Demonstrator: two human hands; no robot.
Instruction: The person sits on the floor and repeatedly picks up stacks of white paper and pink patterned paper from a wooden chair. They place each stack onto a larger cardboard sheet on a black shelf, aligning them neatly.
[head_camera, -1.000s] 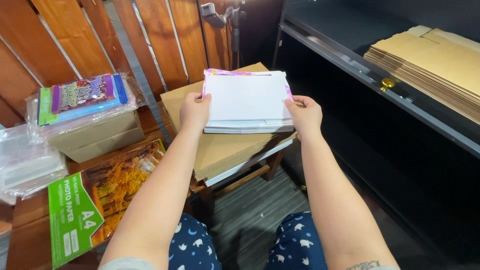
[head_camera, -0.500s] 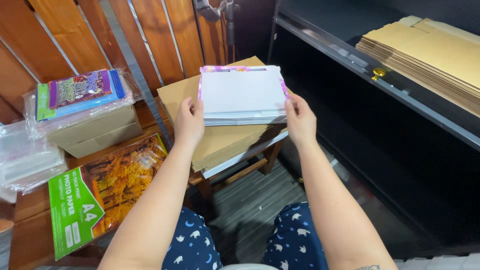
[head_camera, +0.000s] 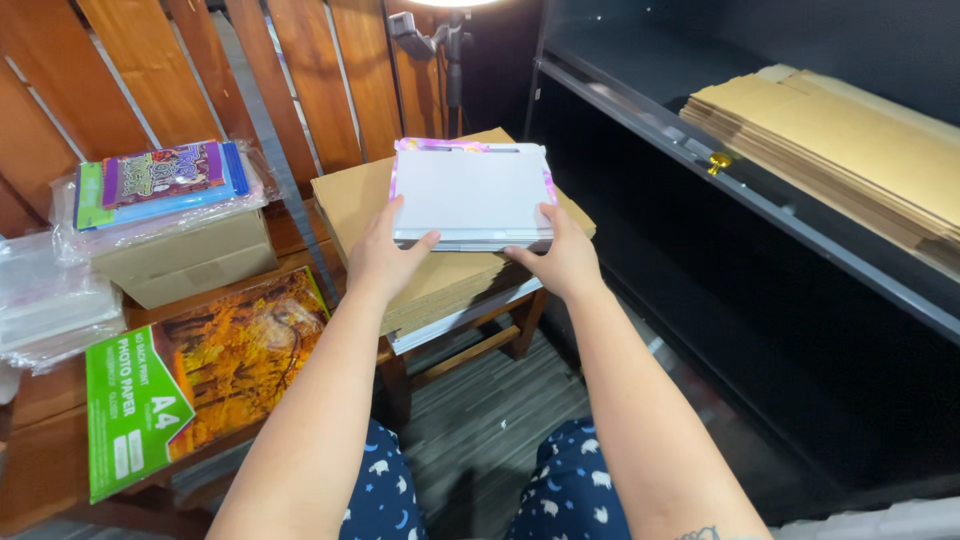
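Since a moment ago, both hands hold the flat white rectangular pack with the purple-pink border (head_camera: 472, 192) much as before, over the stack of brown cardboard sheets (head_camera: 440, 272) on the small wooden stool (head_camera: 497, 325). A green-and-orange photo paper pack (head_camera: 200, 375) lies left, folded cardboard (head_camera: 850, 140) on the black shelf right. The left hand (head_camera: 385, 255) grasps the pack's near left corner, the right hand (head_camera: 560, 258) its near right edge, thumbs on top.

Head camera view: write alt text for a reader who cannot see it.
Both hands, left hand and right hand, hold a flat white stack of sheets with a purple-pink edge above a pile of flattened cardboard on a wooden stool. To the left lie a photo paper pack and bagged colourful packs; more flattened cardboard sits on a black shelf.
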